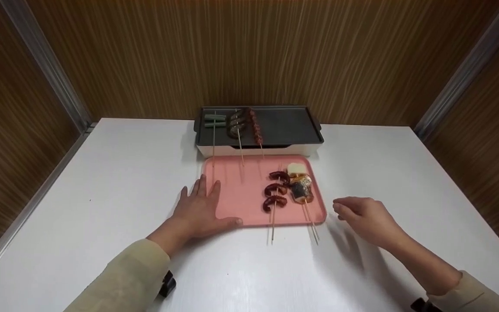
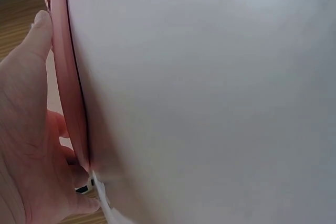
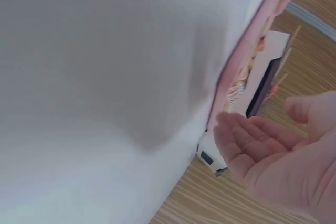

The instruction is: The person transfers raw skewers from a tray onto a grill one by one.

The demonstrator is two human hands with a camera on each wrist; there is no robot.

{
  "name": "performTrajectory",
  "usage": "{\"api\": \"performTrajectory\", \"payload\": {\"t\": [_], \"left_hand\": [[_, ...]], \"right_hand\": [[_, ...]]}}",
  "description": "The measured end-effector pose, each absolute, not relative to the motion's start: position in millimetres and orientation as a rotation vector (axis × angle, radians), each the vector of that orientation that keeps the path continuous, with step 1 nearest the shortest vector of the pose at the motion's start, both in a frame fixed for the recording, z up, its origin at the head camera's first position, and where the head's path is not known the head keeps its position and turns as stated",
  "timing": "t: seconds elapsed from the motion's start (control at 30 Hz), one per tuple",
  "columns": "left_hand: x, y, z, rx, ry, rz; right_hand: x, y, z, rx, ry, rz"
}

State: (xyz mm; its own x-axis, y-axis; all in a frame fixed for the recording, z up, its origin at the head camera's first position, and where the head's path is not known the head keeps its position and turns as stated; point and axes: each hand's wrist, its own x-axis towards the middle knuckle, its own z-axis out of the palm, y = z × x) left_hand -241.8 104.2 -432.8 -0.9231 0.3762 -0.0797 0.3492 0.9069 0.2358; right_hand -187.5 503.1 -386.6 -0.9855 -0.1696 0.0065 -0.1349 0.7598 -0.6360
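My left hand [image 1: 197, 212] lies with fingers spread over the front left corner of a pink tray [image 1: 238, 199]. Its thumb rests along the front rim, and the left wrist view shows the thumb against the tray's edge [image 2: 68, 72]. Just off the tray's right side hovers my right hand [image 1: 371, 221], fingers loosely bent, holding nothing. On the tray's right half lies a skewer of curled dark-red sausages [image 1: 274, 202]. Beside it are skewers with a browned, dark-centred piece [image 1: 302, 190] and a pale white piece [image 1: 296, 169]. Their sticks stick out past the front rim.
Behind the tray stands a black electric griddle [image 1: 290, 123] with a white base. On its left half lie a green-piece skewer [image 1: 215, 117], a dark brown skewer [image 1: 235, 125] and a red skewer [image 1: 255, 125], sticks overhanging the front. Wood-patterned walls [image 1: 249, 56] enclose the white table [image 1: 124, 182].
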Motion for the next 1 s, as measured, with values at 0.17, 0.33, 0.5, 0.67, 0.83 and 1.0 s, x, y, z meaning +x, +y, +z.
{"api": "performTrajectory", "payload": {"t": [0.17,0.33,0.5,0.67,0.83,1.0], "left_hand": [[-241,103,-432,0.56,2.945,0.339],[-242,104,-433,0.558,2.942,0.34],[-243,105,-433,0.556,2.94,0.337],[-244,105,-433,0.557,2.932,0.333],[-244,105,-433,0.556,2.931,0.319],[-244,105,-433,0.554,2.929,0.311]], "right_hand": [[-186,498,-384,-0.097,2.648,-1.239],[-184,494,-386,0.004,2.48,-1.367],[-185,489,-390,0.074,2.33,-1.436],[-184,486,-394,0.128,2.196,-1.514],[-186,484,-396,0.154,2.126,-1.553],[-190,483,-401,0.149,2.046,-1.612]]}}
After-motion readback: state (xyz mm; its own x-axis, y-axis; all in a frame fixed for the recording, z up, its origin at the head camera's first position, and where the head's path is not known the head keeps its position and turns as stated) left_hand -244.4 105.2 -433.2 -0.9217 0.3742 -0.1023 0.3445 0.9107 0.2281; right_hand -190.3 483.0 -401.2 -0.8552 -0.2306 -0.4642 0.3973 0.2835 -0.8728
